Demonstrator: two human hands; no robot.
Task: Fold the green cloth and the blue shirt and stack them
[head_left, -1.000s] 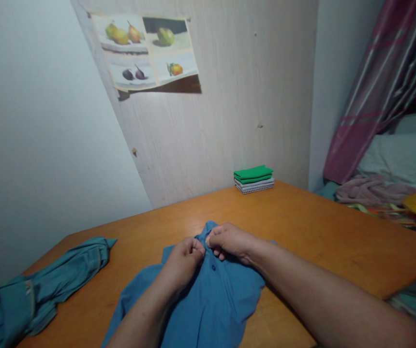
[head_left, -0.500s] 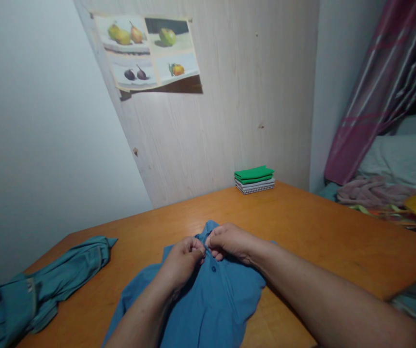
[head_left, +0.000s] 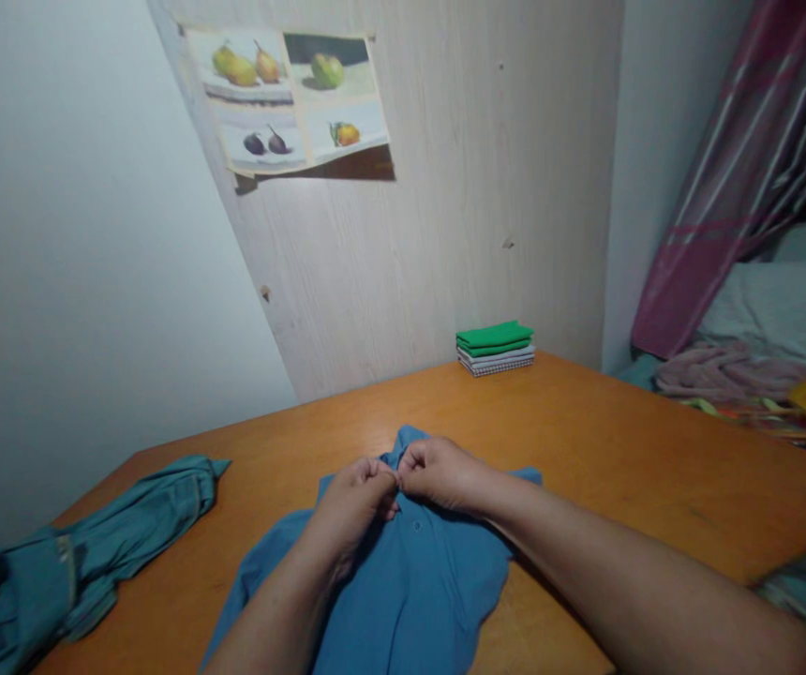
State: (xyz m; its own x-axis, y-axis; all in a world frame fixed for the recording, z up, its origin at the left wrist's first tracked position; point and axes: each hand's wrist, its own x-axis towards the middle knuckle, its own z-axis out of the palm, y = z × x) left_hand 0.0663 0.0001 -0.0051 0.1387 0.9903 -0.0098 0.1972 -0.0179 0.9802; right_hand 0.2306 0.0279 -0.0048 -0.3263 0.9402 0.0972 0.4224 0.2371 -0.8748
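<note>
A blue button-up shirt point(head_left: 410, 591) lies spread on the table in front of me, its collar end pointing away. My left hand point(head_left: 365, 487) pinches the shirt's front edge just below the collar. From the other side my right hand point(head_left: 438, 473) pinches the cloth at the same spot, its fingertips meeting those of the left. Whatever sits between the fingertips is hidden. A small button point(head_left: 417, 526) shows on the front strip below the hands.
The orange-brown wooden table point(head_left: 606, 450) meets a panelled wall. A crumpled teal garment point(head_left: 128, 525) lies at the left. Folded green and checked cloths point(head_left: 494, 347) are stacked at the back. Beyond the right edge are a pink curtain point(head_left: 698, 206) and bedding point(head_left: 733, 370).
My fingertips have drawn closer together at the shirt front, and the right hand's fingers have curled tighter. The shirt has shifted only slightly, and the view has moved a little.
</note>
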